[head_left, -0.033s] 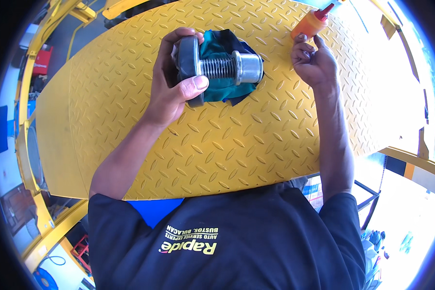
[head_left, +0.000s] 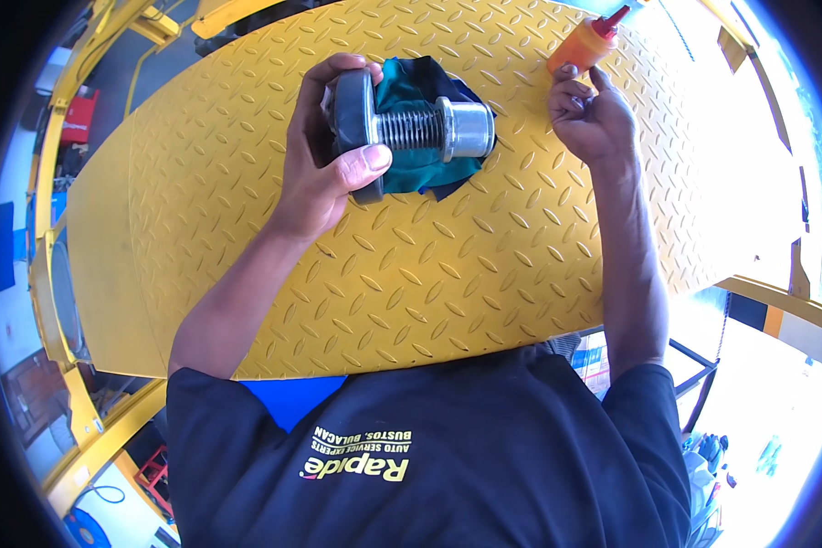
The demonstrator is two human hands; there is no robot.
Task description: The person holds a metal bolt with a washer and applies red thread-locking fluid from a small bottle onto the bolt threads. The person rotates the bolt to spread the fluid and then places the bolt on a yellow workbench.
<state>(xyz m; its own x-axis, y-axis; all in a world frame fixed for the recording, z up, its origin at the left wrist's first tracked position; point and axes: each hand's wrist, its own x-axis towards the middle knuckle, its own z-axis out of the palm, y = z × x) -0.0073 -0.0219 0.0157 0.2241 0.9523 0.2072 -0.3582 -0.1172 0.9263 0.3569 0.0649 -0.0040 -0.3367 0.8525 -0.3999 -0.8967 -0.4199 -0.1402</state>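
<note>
My left hand (head_left: pixel 324 173) is closed around the black round end of a metal part (head_left: pixel 411 131). A ribbed shaft, like a thread or spring, runs from that end to a silver cylindrical collar on the right. The part lies sideways over a crumpled green and dark cloth (head_left: pixel 397 87), which is partly hidden beneath it. Farther right, my right hand (head_left: pixel 595 119) has its palm up and its fingers curled. Its fingertips grip the lower end of an orange squeeze bottle (head_left: pixel 580 47) with a red nozzle, tilted up and to the right.
Beneath both hands spreads a yellow diamond-plate surface (head_left: pixel 411 283), its near edge against my dark shirt. Yellow metal framework (head_left: pixel 59 228) stands at the left. A red box (head_left: pixel 79 119) sits on that side in the background. Bright glare washes out the right.
</note>
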